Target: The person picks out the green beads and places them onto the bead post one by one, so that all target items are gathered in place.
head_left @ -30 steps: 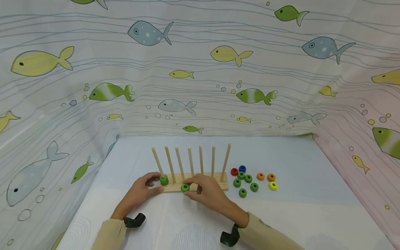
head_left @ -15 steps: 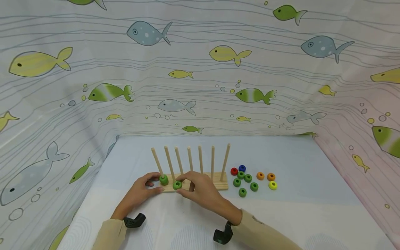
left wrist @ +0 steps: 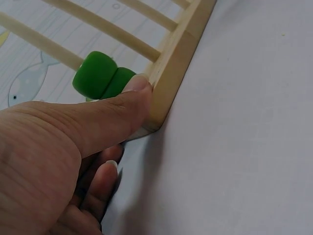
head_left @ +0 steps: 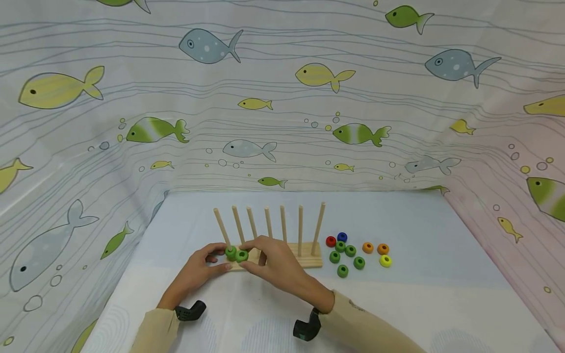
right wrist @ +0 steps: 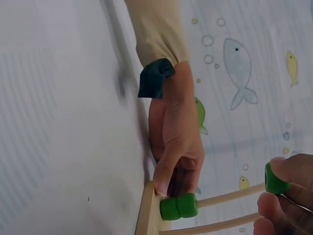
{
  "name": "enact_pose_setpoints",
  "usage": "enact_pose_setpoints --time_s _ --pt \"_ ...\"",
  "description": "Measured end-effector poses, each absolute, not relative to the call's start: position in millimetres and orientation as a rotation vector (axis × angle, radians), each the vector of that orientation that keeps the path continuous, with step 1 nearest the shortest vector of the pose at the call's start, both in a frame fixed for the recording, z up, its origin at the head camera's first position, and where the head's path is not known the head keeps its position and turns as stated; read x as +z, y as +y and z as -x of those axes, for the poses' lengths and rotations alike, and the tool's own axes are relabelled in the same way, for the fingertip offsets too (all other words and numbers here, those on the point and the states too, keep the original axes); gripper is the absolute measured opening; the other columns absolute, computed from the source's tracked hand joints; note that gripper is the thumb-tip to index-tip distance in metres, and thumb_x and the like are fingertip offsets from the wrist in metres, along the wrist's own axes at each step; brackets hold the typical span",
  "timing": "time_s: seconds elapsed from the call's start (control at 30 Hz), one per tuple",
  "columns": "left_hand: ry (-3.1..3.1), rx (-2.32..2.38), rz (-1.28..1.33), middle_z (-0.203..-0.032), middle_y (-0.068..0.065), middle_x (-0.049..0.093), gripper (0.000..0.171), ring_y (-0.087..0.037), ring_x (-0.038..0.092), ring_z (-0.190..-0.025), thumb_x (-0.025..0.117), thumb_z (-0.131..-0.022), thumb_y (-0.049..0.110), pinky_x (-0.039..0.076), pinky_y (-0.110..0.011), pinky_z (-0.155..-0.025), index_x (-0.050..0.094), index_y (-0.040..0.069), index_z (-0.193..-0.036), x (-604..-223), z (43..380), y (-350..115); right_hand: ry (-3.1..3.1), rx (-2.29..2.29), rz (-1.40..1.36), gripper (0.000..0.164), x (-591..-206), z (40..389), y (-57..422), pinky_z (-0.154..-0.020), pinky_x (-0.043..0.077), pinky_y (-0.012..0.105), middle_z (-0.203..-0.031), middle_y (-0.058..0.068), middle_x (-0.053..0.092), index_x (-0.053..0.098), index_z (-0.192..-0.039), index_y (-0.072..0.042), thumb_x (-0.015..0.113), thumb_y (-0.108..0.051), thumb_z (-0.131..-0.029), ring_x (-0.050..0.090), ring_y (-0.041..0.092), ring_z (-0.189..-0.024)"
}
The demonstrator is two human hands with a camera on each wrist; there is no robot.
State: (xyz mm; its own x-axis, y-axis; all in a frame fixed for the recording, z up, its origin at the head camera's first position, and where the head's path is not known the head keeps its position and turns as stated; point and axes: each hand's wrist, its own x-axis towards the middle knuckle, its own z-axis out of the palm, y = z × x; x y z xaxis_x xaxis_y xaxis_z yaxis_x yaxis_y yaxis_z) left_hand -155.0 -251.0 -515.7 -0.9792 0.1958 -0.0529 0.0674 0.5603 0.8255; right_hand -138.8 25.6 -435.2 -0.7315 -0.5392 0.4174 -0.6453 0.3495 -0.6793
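Note:
A wooden peg stand (head_left: 312, 261) with a row of several upright pegs lies in the middle of the table. Two green beads (left wrist: 95, 76) are stacked at the bottom of its leftmost peg. My left hand (head_left: 198, 268) holds that end of the stand, its thumb (left wrist: 132, 105) against the base beside the beads. Between thumb and fingertips my right hand (head_left: 279, 262) pinches another green bead (head_left: 241, 256). In the right wrist view this held bead (right wrist: 275, 180) is near the tip of the peg, apart from the stacked pair (right wrist: 178, 207).
Right of the stand lie several loose green beads (head_left: 343, 271), a red bead (head_left: 331, 241), a blue bead (head_left: 342, 237), two orange beads (head_left: 383, 249) and a yellow bead (head_left: 385, 261). A fish-patterned cloth (head_left: 282, 162) rises behind and at both sides.
My right hand has moved left and slightly away from me with the green bead, from mid-stand to beside the leftmost peg. My left hand has stayed at the stand's end.

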Motion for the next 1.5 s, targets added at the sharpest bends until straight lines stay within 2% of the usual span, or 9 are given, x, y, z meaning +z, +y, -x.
enact_pose_setpoints --time_s 0.27,0.57,0.93,1.2,1.5 --pt "2.641 1.411 -0.215 -0.135 -0.011 0.062 0.063 -0.024 0.057 -0.110 0.082 -0.090 0.032 0.047 -0.041 -0.091 0.057 0.009 -0.143 -511.6 153.9 -250.9 -2.413 1.326 -1.107 0.029 -424.8 142.2 15.5 -0.055 0.043 0.015 -0.109 -0.003 0.072 0.075 -0.119 -0.013 0.081 -0.021 -0.092 0.049 -0.003 -0.060" --pt "2.654 1.366 -0.216 -0.131 -0.010 0.063 0.063 -0.024 0.056 -0.108 0.083 -0.089 0.034 0.046 -0.042 -0.090 0.058 0.011 -0.143 -511.9 156.1 -250.7 -2.385 1.376 -1.107 0.033 -406.1 144.3 6.2 -0.055 0.044 0.016 -0.116 0.000 0.072 0.074 -0.123 -0.010 0.080 -0.020 -0.093 0.051 -0.002 -0.061" --pt "2.647 1.339 -0.184 -0.132 -0.008 0.063 0.059 -0.026 0.057 -0.113 0.081 -0.090 0.039 0.047 -0.044 -0.094 0.059 0.016 -0.140 -514.2 157.0 -253.9 -2.272 1.341 -1.110 0.030 -389.5 148.2 -3.7 -0.057 0.043 0.013 -0.109 -0.001 0.072 0.075 -0.120 -0.010 0.081 -0.019 -0.092 0.050 -0.004 -0.062" --pt "2.663 1.344 -0.227 -0.135 -0.013 0.063 0.064 -0.026 0.058 -0.111 0.082 -0.090 0.033 0.048 -0.045 -0.093 0.056 0.007 -0.143 -511.6 155.3 -251.5 -2.202 1.329 -1.105 0.031 -381.5 155.6 -9.9 -0.062 0.041 0.015 -0.105 0.000 0.072 0.074 -0.121 -0.007 0.081 -0.013 -0.091 0.048 -0.002 -0.060" --pt "2.652 1.342 -0.198 -0.135 -0.009 0.062 0.062 -0.024 0.057 -0.111 0.082 -0.090 0.035 0.047 -0.042 -0.094 0.058 0.015 -0.143 -510.9 155.7 -250.8 -2.170 1.323 -1.088 0.030 -369.4 160.9 -17.4 -0.055 0.040 0.013 -0.113 0.003 0.072 0.074 -0.122 -0.007 0.078 -0.013 -0.093 0.048 -0.002 -0.060"
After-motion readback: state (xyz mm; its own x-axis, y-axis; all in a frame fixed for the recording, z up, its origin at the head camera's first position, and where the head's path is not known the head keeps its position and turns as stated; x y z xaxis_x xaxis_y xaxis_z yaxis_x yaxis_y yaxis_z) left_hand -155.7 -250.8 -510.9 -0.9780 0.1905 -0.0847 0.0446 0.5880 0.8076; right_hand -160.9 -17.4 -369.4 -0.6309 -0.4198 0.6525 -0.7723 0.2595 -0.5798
